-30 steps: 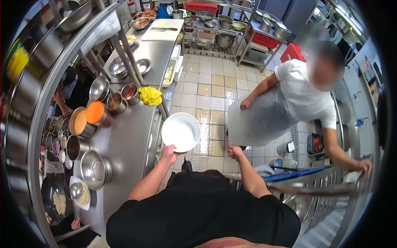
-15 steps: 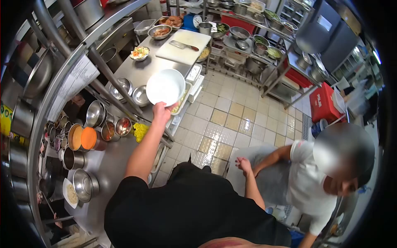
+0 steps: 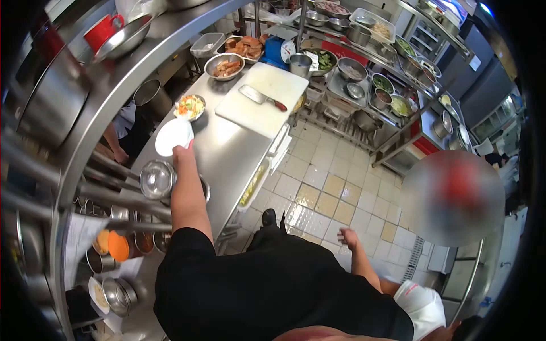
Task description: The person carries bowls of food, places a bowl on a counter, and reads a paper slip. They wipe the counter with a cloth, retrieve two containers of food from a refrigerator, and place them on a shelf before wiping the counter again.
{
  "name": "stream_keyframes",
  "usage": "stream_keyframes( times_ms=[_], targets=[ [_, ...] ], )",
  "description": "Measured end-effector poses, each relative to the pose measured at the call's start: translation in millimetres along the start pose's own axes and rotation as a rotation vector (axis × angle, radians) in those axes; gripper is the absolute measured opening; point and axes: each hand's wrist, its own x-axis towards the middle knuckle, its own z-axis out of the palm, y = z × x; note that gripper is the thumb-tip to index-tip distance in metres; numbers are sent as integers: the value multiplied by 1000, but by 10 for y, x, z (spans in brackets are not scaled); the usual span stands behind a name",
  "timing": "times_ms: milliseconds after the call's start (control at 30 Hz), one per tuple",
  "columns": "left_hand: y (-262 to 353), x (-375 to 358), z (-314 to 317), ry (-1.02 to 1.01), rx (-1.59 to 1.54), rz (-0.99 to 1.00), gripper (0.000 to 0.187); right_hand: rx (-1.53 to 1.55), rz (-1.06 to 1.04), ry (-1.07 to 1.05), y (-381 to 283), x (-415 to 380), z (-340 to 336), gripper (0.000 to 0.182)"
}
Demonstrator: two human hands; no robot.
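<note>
White bowl [image 3: 172, 136], one, is over the steel counter [image 3: 224, 150] beside chopped vegetables [image 3: 190, 106], the left hand [image 3: 182, 153] gripping its near edge, seemingly to leave the hollow free; right hand [image 3: 347, 237], fingers loosely parted, holds nothing visible above floor tiles [image 3: 310, 184].

Counter [image 3: 226, 152] shiny metal; white bowl [image 3: 172, 138] smooth; floor tiles [image 3: 306, 194] glossy.

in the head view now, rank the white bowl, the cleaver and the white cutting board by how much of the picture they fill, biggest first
1. White cutting board
2. White bowl
3. Cleaver: long, but narrow
</note>
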Motion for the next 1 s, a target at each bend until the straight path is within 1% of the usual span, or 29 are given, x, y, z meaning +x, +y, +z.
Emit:
stream_keyframes(
  times_ms=[33,67,133,200,267,333,367,400,433,467,500,533,600,633,667,733,800,833,867,933,967,1000],
  targets=[
    [2,251,-9,-9,-7,3,51,-241,-158,-86,478,375,-210,25],
    [14,375,-4,40,-6,2,48,-489,-317,-173,759,671,-371,24],
    [-44,539,38,121,27,31,46,-225,206,-88,485,373,-372,27],
    [-76,559,82,192,75,75,45,-167,333,-33,461,317,-438,28],
    [-86,474,208,287,71,78,43,-133,-148,-257,554,545,-520,26],
    [-129,481,268,356,64,81,42,-92,-637,-488,652,985,-668,25],
    [-159,521,256,372,76,93,41,-66,-880,-609,510,1094,-699,24],
    [-198,552,232,391,90,105,40,-192,-659,-510,321,1246,-774,25],
    [-260,602,183,388,116,96,39,-397,-218,-316,-131,1248,-694,26],
    [-326,660,134,385,139,90,39,-453,94,-197,-524,1323,-631,28],
    [-365,691,97,382,159,86,38,-462,178,-156,-916,1373,-545,29],
    [-397,682,81,392,173,84,37,-464,198,-139,-1284,1448,-475,30],
    [-494,609,113,413,193,84,35,-477,112,-118,-1910,1805,-366,32],
    [-536,534,109,415,241,90,37,-499,51,-144,-2117,2110,-362,34],
    [-566,418,116,419,288,94,41,-499,-44,-218,-2437,2214,-352,39],
    [-652,164,202,424,376,103,52,-640,-41,-207,-3090,2457,-252,44],
    [-800,-122,254,500,404,104,67,-664,-80,-244,-3645,2702,-214,38],
    [-956,-175,203,533,399,134,63,-679,-96,-266,-3899,2807,-196,35],
    [-1121,-242,127,570,396,163,59,-697,-102,-244,-4123,2919,-169,35],
    [-1401,-726,13,380,461,201,43,-852,-191,-395,-4517,3280,-210,35],
    [-1560,-958,-91,282,434,192,35,-878,-190,-277,-4672,3374,-158,32],
    [-1704,-1188,-203,181,409,186,28,-943,-180,-321,-4841,3478,-126,34]
  ],
)
